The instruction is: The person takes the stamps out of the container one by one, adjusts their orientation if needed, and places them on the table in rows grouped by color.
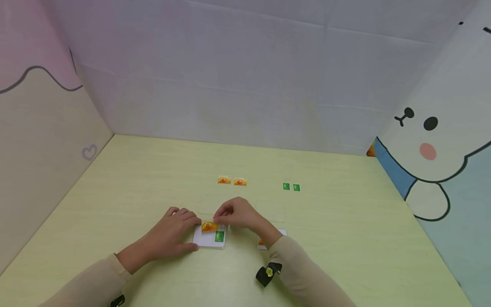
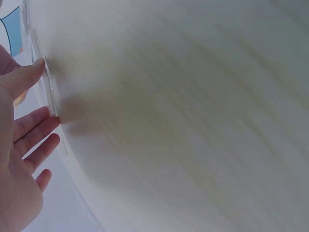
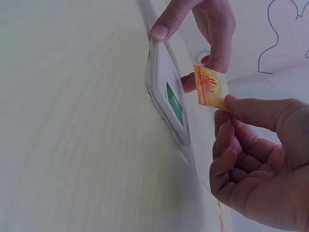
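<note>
A small orange-and-yellow stamp (image 3: 208, 87) with a perforated edge is pinched between the thumb and forefinger of my right hand (image 1: 238, 212). It is held above a white card in a clear case (image 1: 205, 241), tilted up from it. On that card lies a green stamp (image 1: 219, 236), near its right side. My left hand (image 1: 172, 230) holds the case by its left part, the thumb at the near edge and the fingertips at the far corner. In the left wrist view the thumb (image 2: 29, 77) touches the clear rim.
Two orange stamps (image 1: 232, 181) lie farther back, with two green stamps (image 1: 291, 186) to their right. Faint clear plates (image 1: 270, 211) rest on the table behind the hands. A second white case (image 1: 282, 232) with an orange stamp is partly covered by the right forearm.
</note>
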`<state>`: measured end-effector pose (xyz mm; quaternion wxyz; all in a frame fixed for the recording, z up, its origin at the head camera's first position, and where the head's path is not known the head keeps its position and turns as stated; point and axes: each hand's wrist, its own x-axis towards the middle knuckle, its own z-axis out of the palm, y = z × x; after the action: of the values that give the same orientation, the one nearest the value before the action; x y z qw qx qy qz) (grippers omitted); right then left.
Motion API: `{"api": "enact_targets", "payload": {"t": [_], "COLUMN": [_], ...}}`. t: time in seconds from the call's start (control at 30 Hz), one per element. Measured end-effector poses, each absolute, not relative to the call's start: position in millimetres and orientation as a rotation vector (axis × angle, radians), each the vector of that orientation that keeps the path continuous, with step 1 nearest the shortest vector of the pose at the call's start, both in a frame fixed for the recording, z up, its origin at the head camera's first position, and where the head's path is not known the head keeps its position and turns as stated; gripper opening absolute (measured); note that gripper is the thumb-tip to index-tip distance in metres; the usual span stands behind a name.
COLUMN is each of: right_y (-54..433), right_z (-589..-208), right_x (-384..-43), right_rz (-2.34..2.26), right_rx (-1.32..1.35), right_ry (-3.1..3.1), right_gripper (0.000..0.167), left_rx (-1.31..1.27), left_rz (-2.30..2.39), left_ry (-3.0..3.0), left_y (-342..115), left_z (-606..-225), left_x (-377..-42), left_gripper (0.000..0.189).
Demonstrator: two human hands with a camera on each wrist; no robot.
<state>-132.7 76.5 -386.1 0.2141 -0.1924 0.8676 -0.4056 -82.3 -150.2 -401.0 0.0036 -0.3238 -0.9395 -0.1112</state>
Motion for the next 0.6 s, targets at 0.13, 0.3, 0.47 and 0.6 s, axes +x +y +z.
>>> {"api": "enact_targets", "payload": {"t": [0.13, 0.3, 0.47, 0.6], "right_y": [77.3, 77.8, 78.2, 78.9], "right_z": [-385.6, -385.6, -386.2, -385.4], "right_x": [-133.6, -134.2, -135.0, -135.8], "right_rz": [-1.142, -1.163, -1.172, -1.184], "right_rx": [-0.538, -0.523, -0.51, -0.497], "right_ry": [2.398, 2.381, 2.363, 2.325], "right_gripper": [0.01, 0.011, 0.011, 0.012], "left_rx": [-1.016, -1.01, -1.004, -1.002], "left_rz": [-0.344, -0.35, -0.362, -0.368], "left_ry": [-2.944, -2.959, -2.977, -2.975], "left_y": [-150.1, -150.2, -150.2, -150.2], "left_z": [-400.2, -400.3, -401.6, -401.9], "left_x": [-82.4, -82.1, -82.0, -81.8], "left_gripper": [0.051, 0.051, 0.052, 0.051]}}
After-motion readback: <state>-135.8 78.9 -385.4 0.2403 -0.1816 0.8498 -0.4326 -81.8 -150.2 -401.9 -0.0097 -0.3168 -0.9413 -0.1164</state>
